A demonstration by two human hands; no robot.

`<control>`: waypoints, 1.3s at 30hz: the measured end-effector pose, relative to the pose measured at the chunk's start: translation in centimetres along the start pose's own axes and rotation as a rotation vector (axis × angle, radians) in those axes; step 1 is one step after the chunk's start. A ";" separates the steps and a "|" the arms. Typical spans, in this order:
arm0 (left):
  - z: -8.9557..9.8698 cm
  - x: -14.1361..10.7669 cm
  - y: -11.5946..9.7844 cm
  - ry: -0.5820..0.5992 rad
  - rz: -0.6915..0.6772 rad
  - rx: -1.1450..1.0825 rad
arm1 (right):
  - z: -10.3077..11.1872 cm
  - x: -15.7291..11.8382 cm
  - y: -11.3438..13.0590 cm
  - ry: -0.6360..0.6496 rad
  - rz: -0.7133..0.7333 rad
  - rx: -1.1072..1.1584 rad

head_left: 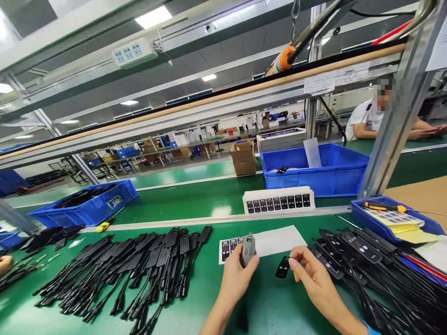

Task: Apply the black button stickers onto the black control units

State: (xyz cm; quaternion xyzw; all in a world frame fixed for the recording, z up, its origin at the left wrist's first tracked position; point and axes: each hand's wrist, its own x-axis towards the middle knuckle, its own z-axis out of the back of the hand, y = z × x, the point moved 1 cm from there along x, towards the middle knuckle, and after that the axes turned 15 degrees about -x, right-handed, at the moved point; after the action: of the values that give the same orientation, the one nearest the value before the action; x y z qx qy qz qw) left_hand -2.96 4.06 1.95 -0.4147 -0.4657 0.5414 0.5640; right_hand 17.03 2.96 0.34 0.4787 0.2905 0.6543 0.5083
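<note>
In the middle of the green bench, my left hand [234, 275] is closed around a small dark grey controller [248, 250] with a tiny window at its top end; a dark cable seems to hang below it. My right hand [314, 273] pinches a black label [282, 268] with light button marks by its edge, just right of the controller and apart from it. Behind both hands lies a white label sheet [279, 240], with several black labels left at its left end. Another stack of label sheets [278, 201] leans upright further back.
Several black cabled controllers [153, 253] lie heaped on the left, more cabled controllers [359, 249] on the right. Blue bins [314, 179] stand behind; a blue tray [377, 223] holds a screwdriver. Another person's hand [5, 264] shows at the left edge; a person [370, 116] sits at back right.
</note>
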 end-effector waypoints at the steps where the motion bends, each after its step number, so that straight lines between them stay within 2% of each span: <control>1: -1.1 -0.5 0.2 0.048 0.062 -0.164 | 0.1 0.0 0.1 -0.002 -0.012 0.024; 3: -2.9 -1.4 0.5 0.131 0.186 -0.416 | 0.2 0.1 0.2 -0.010 -0.030 0.068; 5: -4.0 -2.1 0.4 0.204 0.250 -0.572 | 0.4 0.2 0.2 -0.017 -0.042 0.103; 11: -4.5 -3.2 -0.5 0.330 0.403 -0.805 | 0.4 0.3 0.1 0.044 -0.131 0.115; 17: -4.6 -3.5 -0.6 0.407 0.451 -0.836 | 0.2 0.3 -0.1 0.105 -0.147 0.094; 25: -4.8 -3.6 -0.6 0.432 0.486 -0.835 | 0.2 -0.1 -0.6 0.120 -0.137 0.079; 39: -5.0 -3.7 -0.5 0.447 0.444 -0.765 | 0.1 -0.3 -0.4 0.111 -0.207 0.059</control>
State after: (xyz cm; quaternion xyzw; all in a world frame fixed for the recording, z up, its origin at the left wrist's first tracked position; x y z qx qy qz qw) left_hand 2.10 0.51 1.08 -0.7872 -0.3990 0.3365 0.3284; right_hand 17.26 2.84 -0.09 0.4239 0.3853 0.6151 0.5418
